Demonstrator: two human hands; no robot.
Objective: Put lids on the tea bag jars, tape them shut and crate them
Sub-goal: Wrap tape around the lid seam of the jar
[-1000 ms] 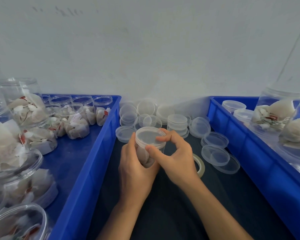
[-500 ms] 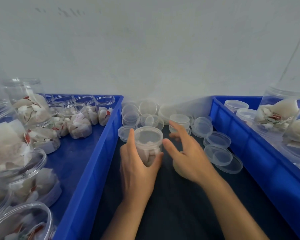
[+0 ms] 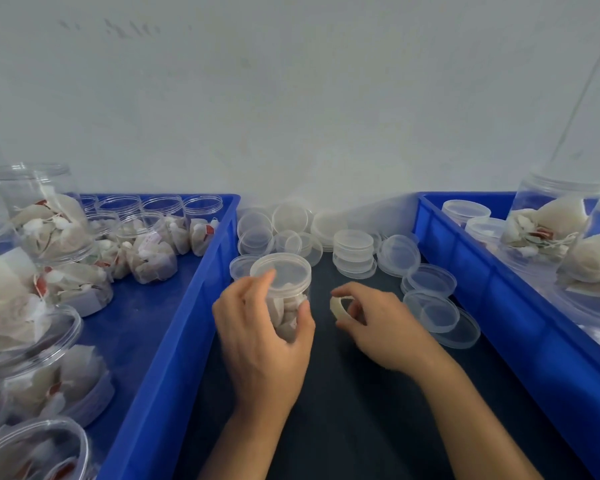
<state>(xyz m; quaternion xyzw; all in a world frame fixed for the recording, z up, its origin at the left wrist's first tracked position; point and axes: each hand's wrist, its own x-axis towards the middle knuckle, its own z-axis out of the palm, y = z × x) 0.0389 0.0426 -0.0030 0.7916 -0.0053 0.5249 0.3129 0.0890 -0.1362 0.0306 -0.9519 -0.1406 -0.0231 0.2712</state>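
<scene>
**A jar with its lid on, and a roll of tape**

The left hand (image 3: 257, 337) is wrapped around a small clear jar (image 3: 286, 299). The jar has white tea bags inside and a see-through lid (image 3: 280, 271) sitting on top. Just to the right of it, the right hand (image 3: 378, 327) pinches a roll of tape (image 3: 340, 306) with curled fingers.

Behind both hands lies a pile of loose lids (image 3: 354, 251) (some stacked) on the dark table (image 3: 343, 427). Left of the left hand is a blue crate (image 3: 174, 341) full of open jars with tea bags. Right of the right hand, another blue crate (image 3: 492, 289) holds jars too.
</scene>
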